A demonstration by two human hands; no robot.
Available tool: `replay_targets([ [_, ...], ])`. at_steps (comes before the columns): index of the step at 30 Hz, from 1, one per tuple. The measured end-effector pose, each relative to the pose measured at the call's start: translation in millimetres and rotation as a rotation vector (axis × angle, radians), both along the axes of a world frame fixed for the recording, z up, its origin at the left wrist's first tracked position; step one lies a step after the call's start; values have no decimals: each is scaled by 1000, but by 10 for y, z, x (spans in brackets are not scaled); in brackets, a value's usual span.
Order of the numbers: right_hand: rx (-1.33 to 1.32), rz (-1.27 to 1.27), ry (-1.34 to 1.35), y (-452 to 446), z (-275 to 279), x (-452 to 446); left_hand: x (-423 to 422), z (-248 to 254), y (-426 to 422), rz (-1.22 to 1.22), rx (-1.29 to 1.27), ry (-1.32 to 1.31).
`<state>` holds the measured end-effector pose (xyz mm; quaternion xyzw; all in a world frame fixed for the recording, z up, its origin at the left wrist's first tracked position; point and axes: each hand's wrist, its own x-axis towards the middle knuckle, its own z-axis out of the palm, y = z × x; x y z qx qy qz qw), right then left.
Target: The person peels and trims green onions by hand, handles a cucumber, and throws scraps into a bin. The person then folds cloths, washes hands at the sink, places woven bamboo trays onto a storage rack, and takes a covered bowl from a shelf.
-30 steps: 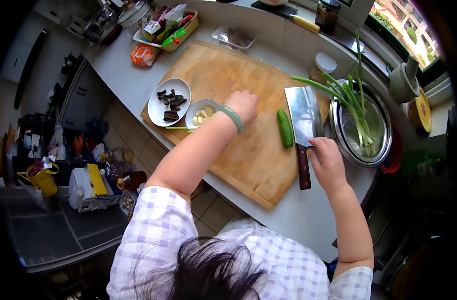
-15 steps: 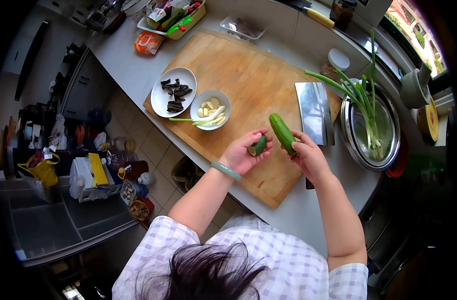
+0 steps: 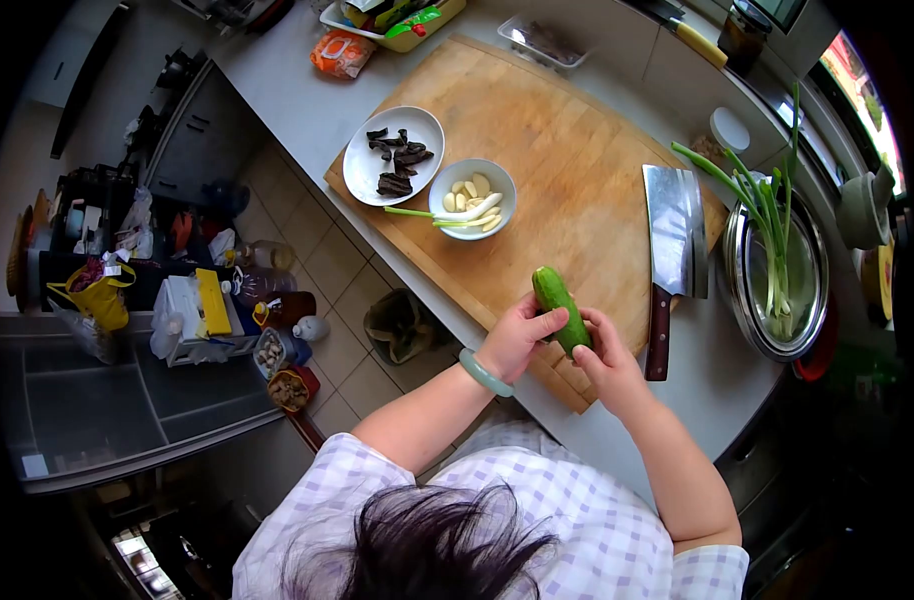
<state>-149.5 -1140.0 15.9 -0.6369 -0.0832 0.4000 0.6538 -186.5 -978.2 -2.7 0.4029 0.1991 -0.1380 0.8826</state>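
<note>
A green cucumber is held above the near edge of the wooden cutting board, tilted with its upper end to the left. My left hand, a pale green bangle at its wrist, is closed on the cucumber with the thumb across its side. My right hand grips the lower end with thumb and fingers. The short cucumber piece is hidden from sight. To the right lies a cleaver, its dark handle pointing toward me. A bowl of peeled garlic and scallion pieces sits left of my hands.
A white plate of dark food strips stands beside the bowl. On the right, scallions rest in a metal basin. A lidded jar and a clear tray line the wall. A waste bin stands on the floor below.
My hands have come together, and the left now grips the longer cucumber too. The short piece it held has gone out of sight. The head view has shifted, moving the counter rightward in it.
</note>
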Motion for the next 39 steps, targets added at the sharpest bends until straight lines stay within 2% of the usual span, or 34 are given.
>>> replay_targets([
  [4, -171, 99, 71, 11, 133, -4, -166, 19, 12, 25, 48, -11],
  [5, -193, 101, 0, -10, 123, -12, -255, 14, 26, 50, 46, 3],
  [7, -236, 101, -132, -118, 62, -29, -516, 17, 148, 148, -99, 58],
  [9, -196, 17, 36, -238, 95, 3, -881, -127, 327, 250, -200, 97],
  [11, -94, -59, 125, -397, 37, -12, -1302, -335, 524, 389, -161, 289],
  [15, -93, -122, 123, -435, 111, -79, -1855, -827, 981, 825, 37, 791],
  [17, -71, -135, 120, -428, 120, -122, -2039, -1132, 1290, 1003, 107, 873],
  [21, -50, -158, 113, -447, 144, -149, -2091, -1511, 1854, 1143, 229, 977],
  [24, -80, -169, 91, -490, 153, -179, -2130, -1800, 2060, 1131, 298, 994],
  [28, -112, -193, 96, -582, 155, -199, -1858, -1490, 1768, 930, 294, 975],
  [32, -134, -213, 109, -690, 149, -222, -1762, -1455, 1648, 709, 493, 870],
  [35, -152, -207, 96, -753, 157, -238, -1526, -1252, 1496, 604, 824, 623],
  [36, -162, -208, 83, -785, 156, -241, -1420, -1157, 1446, 649, 851, 528],
  [38, -129, -218, 87, -853, 114, -251, -1260, -1116, 1374, 733, 1042, 166],
  [39, -127, -222, 81, -858, 128, -268, -1199, -1096, 1397, 655, 1442, -106],
])
